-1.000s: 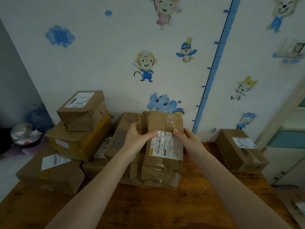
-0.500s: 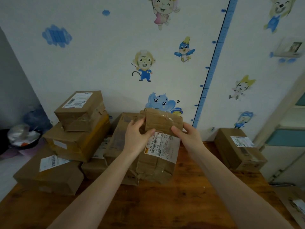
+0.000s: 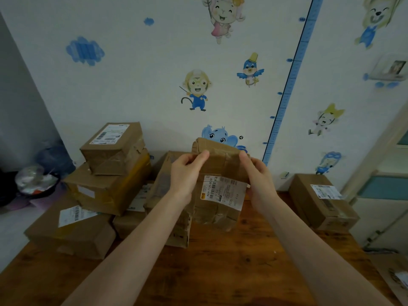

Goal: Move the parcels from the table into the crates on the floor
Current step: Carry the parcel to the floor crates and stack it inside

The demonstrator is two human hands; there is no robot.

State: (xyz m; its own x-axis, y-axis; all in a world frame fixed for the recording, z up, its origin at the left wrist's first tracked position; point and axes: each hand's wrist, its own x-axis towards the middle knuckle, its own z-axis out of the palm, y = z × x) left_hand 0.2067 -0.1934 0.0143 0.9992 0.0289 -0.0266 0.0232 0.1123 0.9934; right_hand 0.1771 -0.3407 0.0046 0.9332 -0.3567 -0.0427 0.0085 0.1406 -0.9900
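Parcel (image 3: 220,195) gripped between both hands, stacked boxes (image 3: 110,168) left.

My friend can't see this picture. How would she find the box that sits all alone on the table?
Find the blue height chart on the cartoon wall and follow it down to the wooden table. Just right of its foot lies a brown parcel with a white label on top. The other parcels crowd the left and middle; this one touches none.
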